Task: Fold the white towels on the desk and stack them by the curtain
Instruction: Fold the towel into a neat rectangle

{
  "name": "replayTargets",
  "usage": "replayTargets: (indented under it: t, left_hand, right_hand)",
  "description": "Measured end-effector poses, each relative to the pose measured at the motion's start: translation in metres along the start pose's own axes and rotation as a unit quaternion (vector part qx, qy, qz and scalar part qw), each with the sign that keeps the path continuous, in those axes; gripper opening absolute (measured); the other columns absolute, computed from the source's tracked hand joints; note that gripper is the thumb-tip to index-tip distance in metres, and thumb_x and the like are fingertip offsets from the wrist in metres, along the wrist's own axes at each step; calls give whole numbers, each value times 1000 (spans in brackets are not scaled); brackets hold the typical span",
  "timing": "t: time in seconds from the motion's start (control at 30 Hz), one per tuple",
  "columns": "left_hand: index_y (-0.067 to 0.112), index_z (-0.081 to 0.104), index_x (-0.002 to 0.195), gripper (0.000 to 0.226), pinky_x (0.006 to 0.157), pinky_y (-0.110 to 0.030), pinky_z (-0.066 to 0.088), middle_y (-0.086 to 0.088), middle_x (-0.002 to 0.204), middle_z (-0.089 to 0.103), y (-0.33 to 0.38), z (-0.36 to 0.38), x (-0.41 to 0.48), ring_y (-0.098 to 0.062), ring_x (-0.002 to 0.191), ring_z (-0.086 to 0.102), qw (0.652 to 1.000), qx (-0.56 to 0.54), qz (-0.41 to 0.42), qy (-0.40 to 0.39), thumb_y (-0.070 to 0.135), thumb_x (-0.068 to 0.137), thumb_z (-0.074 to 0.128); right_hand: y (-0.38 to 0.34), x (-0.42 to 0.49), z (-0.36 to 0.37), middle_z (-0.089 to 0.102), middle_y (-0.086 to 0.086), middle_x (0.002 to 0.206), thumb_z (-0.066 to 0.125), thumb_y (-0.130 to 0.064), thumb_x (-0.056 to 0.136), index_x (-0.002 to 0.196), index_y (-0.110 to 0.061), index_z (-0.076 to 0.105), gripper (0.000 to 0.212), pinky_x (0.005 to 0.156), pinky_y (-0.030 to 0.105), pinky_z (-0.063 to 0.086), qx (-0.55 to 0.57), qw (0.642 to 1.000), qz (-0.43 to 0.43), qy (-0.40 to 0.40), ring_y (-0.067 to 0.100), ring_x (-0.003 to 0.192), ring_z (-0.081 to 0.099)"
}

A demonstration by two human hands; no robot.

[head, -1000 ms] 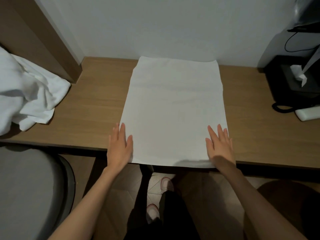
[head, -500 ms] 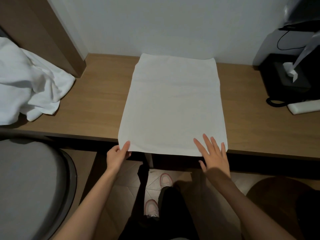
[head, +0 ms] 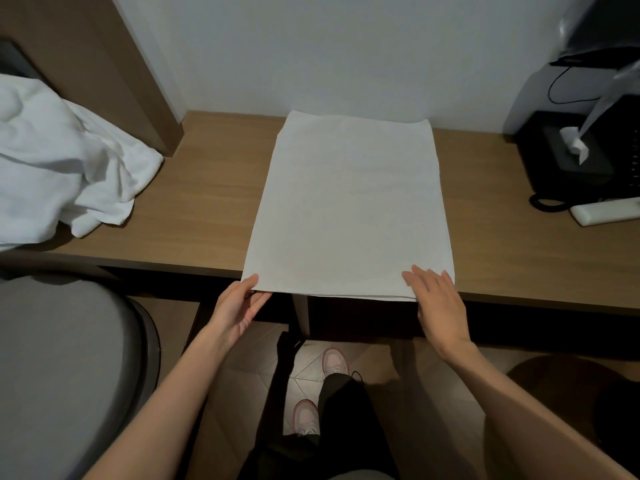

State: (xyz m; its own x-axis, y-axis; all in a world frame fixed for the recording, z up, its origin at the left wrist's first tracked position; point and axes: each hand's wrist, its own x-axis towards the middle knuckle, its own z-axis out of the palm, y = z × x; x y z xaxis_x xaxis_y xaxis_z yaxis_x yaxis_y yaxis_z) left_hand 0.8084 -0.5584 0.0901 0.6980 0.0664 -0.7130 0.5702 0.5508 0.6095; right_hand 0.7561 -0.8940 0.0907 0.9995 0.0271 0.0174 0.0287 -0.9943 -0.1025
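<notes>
I see the white towel (head: pixel 346 209) lying flat mid-desk (head: pixel 194 209), its long axis running from the front edge back toward the wall. It looks smooth and doubled, with two layers showing along the near edge, which hangs just over the front. The left hand (head: pixel 239 306) pinches the near left corner, thumb on top. The right hand (head: pixel 438 299) rests flat, fingers straight, on the near right corner. A crumpled pile of towels (head: pixel 62 161) sits far left. At right, a black tissue box (head: pixel 568 174) holds a tissue (head: pixel 573 143) poking up.
</notes>
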Motion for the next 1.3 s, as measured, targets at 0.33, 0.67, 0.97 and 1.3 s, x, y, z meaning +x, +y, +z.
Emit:
replayTargets:
  t: [0.33,0.67,0.97,1.3]
  left_hand:
    - [9,46,114,24,63,-21,58,-11,90,61,29,9,-42,-19,81,62,952,203,229,26,6,93,57]
    - [28,62,118,45,81,-17,49,14,111,64,66,0,-43,-1,102,60,869,395,285,-85,3,82,70]
    - [14,63,89,22,65,-22,41,-9,97,55,102,47,-1,-19,83,51,804,485,343,-19,35,94,55]
    - [19,53,103,28,66,-24,37,3,97,54,125,121,83,-9,82,49,835,475,279,10,42,100,38]
  right_hand:
    - [9,-21,-38,56,6,122,47,14,83,125,-11,52,49,75,36,48,128,990,50,31,24,110,52]
    - [15,-11,-55,59,-11,89,45,-12,99,111,-23,55,20,59,8,40,403,896,138,126,-4,72,54]
    - [14,39,-66,57,-17,94,47,-24,99,108,-24,55,12,67,16,44,475,838,219,157,-1,87,56]
    - [40,128,-51,59,0,105,41,-33,100,114,-18,56,25,72,30,38,378,865,298,140,15,92,52]
